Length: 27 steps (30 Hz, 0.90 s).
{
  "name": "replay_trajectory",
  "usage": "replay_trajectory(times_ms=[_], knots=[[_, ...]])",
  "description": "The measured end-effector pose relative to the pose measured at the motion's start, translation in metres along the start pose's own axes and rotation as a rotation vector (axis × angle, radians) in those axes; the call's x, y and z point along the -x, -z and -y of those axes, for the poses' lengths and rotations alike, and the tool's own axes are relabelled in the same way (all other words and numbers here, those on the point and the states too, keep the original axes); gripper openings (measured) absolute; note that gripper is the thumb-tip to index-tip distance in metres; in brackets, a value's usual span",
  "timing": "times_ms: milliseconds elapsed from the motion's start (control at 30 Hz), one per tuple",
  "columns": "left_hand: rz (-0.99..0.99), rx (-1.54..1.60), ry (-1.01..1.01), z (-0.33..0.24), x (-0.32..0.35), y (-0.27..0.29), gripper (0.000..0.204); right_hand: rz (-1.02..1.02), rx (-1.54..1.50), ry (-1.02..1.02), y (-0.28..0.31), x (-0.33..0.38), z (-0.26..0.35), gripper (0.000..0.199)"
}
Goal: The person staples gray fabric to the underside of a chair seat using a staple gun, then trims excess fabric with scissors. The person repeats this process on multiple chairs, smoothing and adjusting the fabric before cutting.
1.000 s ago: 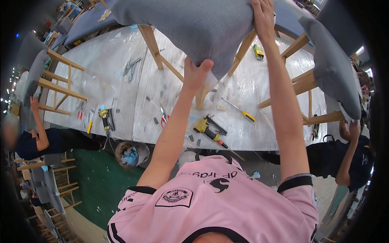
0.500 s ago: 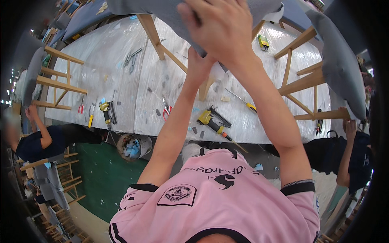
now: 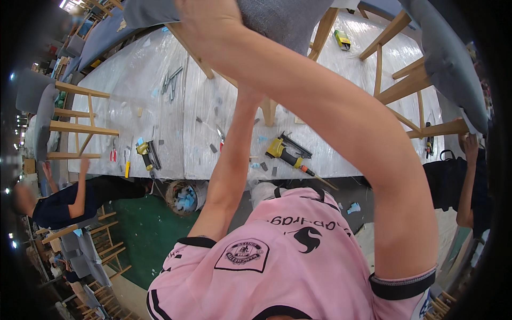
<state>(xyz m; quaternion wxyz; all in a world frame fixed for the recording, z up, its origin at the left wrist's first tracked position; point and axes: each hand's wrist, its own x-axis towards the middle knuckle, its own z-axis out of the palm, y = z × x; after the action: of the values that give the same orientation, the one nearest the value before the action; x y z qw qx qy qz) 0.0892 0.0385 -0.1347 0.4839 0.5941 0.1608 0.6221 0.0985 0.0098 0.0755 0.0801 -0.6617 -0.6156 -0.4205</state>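
Right hand gripping grey chair seat at top of view, above wrapped table. Left hand hiding behind right forearm, grip impossible to tell. Yellow nail gun lying on table near front edge, below seat. Wooden chair legs sticking out beneath seat.

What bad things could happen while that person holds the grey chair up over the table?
The chair is raised high in both hands; only the right hand shows, so a slip might drop it onto the staple gun and pliers on the table. Its wooden legs could knock the neighbouring chair.
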Motion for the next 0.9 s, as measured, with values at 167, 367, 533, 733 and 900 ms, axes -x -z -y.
replay_trajectory(times_ms=[167, 367, 533, 733, 900], knots=[[0.046, 0.044, 0.036, -0.008, 0.002, -0.012, 0.068, 0.088, 0.027, -0.045, -0.004, -0.024, 0.012, 0.051], [0.08, 0.027, 0.108, -0.013, 0.0, 0.003, 0.076, 0.154, -0.202, -0.053, -0.036, -0.088, 0.061, 0.048], [0.064, 0.031, 0.206, -0.025, -0.003, 0.02, 0.084, 0.307, -0.813, 0.398, -0.004, -0.115, 0.017, 0.044], [0.123, 0.045, 0.327, -0.063, -0.002, 0.007, 0.103, -0.37, -1.47, -0.092, 0.009, 0.058, -0.106, 0.028], [0.106, 0.142, 0.342, -0.059, -0.003, 0.0, 0.104, 0.197, -1.904, -0.914, -0.045, 0.17, -0.069, 0.044]])
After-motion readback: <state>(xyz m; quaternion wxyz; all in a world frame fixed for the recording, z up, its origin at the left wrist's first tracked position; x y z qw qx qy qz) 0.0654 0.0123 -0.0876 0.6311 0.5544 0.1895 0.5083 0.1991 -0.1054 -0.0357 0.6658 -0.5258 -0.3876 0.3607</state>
